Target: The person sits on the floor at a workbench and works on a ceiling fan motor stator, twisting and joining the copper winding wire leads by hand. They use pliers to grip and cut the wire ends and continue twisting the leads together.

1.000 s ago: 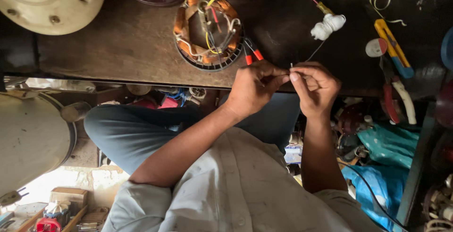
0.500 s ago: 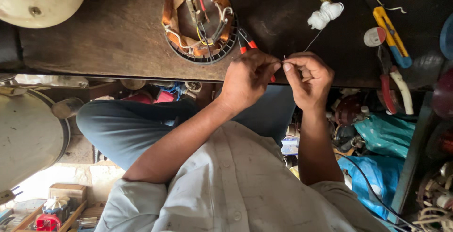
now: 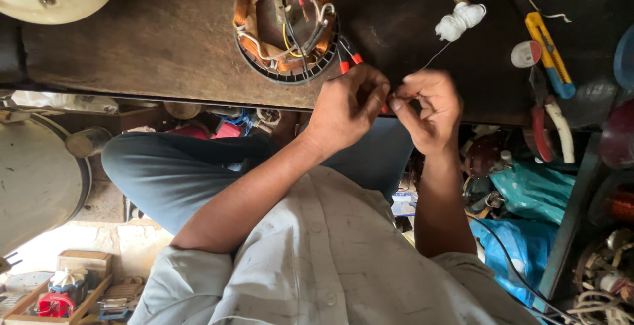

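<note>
Hands meet at tabletop (image 3: 132, 47) edge: left hand (image 3: 347, 110) and right hand (image 3: 428, 110) both pinched shut on thin wire (image 3: 436, 54) running up to white thread bundle (image 3: 460, 21). Stator with copper windings (image 3: 285, 24) just beyond left hand; red-handled pliers (image 3: 348, 57) between them. Yellow-blue tool (image 3: 548, 51) well right.

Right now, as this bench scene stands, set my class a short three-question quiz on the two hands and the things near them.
1. True or false: the left hand and right hand are close together, pinching a thin strand.
2. The round stator with copper coils lies: A) on the bench beyond the left hand; B) in the person's lap; C) on the floor.
3. Fill in: the thin strand runs up to a ___ bundle.
Key: 1 true; 2 A; 3 white.
</note>
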